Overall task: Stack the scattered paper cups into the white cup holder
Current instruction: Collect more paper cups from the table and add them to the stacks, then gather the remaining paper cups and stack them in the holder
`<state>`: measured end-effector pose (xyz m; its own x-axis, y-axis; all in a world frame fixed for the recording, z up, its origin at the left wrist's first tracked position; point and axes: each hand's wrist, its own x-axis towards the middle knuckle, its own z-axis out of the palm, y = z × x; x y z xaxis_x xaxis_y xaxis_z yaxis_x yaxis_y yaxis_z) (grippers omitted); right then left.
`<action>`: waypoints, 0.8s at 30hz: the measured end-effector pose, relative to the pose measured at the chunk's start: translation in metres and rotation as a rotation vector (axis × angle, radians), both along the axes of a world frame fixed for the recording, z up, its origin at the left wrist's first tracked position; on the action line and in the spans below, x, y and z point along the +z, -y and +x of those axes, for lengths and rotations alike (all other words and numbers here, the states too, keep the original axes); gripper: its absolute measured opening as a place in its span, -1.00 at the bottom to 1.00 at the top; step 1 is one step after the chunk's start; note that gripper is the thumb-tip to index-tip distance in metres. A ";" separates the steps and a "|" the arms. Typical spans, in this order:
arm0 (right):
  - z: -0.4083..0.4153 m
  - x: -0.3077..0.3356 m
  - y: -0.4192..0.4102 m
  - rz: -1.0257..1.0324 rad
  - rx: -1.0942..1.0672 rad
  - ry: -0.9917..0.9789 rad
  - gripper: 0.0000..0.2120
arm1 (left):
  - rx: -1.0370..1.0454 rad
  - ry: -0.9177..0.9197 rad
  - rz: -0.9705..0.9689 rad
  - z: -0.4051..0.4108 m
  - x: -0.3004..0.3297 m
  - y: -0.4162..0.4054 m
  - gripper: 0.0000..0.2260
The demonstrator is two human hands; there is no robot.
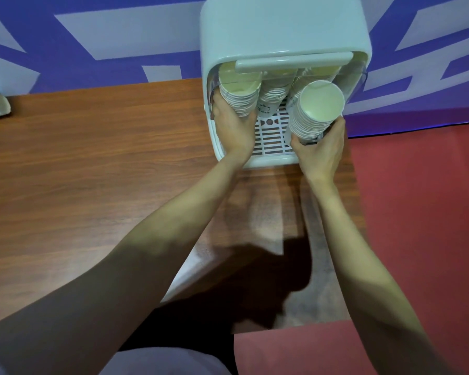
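Both my forearms reach across the wooden table (92,171) to the white cup holder (282,31) at its far right edge. Left hand (234,131) cups the left stack (238,100); right hand (321,150) grips the tilted right stack (313,115). Red floor (417,212) lies right.

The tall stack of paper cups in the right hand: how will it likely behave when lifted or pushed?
Probably light, since the right hand grips the stack of paper cups only near its base. It leans out of the white cup holder, so it may tip or bend at the nested joints. Thin paper walls likely dent if squeezed.
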<state>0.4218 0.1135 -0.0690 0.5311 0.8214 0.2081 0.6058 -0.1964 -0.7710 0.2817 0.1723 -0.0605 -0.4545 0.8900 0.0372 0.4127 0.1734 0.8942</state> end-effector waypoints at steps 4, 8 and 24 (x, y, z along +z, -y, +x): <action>-0.001 -0.001 -0.001 0.000 -0.023 0.005 -0.29 | 0.023 0.013 -0.121 0.005 -0.005 0.000 -0.35; -0.004 -0.001 -0.005 0.013 -0.073 0.001 -0.30 | 0.045 0.025 -0.219 0.007 -0.014 0.003 -0.54; -0.002 0.001 0.000 -0.038 0.000 -0.014 -0.18 | -0.081 -0.017 -0.344 -0.004 -0.002 0.008 -0.61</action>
<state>0.4193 0.1138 -0.0680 0.5341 0.8283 0.1691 0.5949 -0.2261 -0.7714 0.2777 0.1643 -0.0625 -0.3839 0.8848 -0.2639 0.4514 0.4292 0.7823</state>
